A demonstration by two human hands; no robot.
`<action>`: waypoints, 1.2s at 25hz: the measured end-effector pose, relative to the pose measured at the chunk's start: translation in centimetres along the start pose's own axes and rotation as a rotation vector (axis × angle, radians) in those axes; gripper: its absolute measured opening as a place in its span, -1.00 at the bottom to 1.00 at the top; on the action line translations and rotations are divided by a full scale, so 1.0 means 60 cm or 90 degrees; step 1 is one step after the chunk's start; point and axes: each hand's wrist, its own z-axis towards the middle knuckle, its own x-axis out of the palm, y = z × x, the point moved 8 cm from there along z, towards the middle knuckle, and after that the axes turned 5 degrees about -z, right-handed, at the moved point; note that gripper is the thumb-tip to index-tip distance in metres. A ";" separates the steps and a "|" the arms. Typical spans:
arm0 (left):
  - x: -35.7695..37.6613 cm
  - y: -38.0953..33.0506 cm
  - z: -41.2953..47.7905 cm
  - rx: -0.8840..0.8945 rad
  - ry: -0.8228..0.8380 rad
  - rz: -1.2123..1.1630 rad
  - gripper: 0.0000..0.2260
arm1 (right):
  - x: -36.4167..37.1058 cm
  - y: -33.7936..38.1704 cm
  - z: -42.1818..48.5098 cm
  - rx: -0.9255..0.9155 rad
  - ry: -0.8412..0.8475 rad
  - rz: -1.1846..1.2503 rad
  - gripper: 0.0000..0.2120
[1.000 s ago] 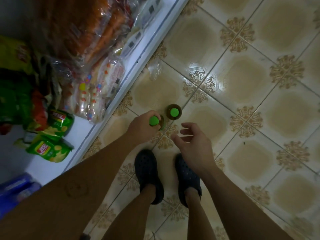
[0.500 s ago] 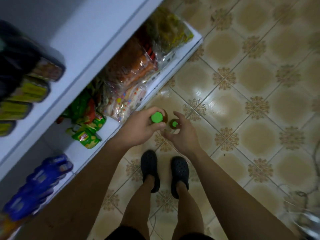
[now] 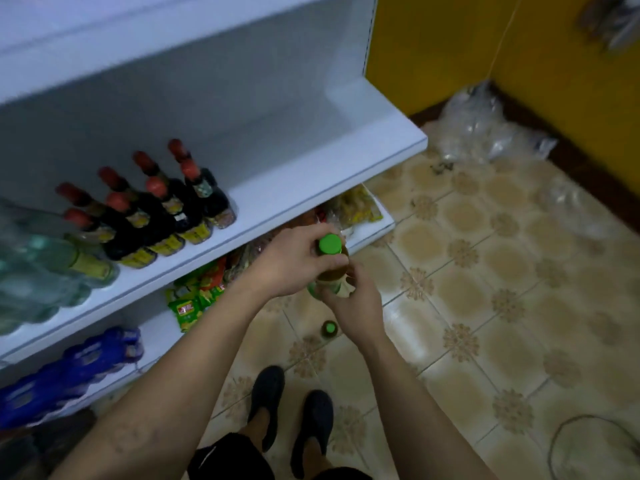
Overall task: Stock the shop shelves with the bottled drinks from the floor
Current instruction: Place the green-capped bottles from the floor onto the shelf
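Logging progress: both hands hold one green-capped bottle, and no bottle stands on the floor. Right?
Not quite: the head view shows a second bottle, green-capped too, standing on the floor. The left hand and right hand do hold the first bottle.

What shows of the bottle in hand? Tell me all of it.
The bottle has a green cap, a clear, plastic-looking body with brownish drink, and a green-and-pale label lower down. It is held roughly upright above the floor, beside the shelf. The left hand grips its neck; the right hand holds its lower part, hiding the base.
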 end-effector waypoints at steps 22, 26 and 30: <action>-0.503 -0.273 -0.321 0.176 -0.451 -0.126 -0.82 | 0.046 0.644 -0.158 -0.527 0.212 -0.108 -0.53; -0.584 -0.260 -0.387 0.183 -0.515 -0.125 -0.83 | 0.109 0.736 -0.185 -0.575 0.202 -0.121 -0.54; -0.679 -0.215 -0.434 0.187 -0.583 -0.145 -0.84 | 0.204 0.811 -0.194 -0.580 0.211 -0.100 -0.49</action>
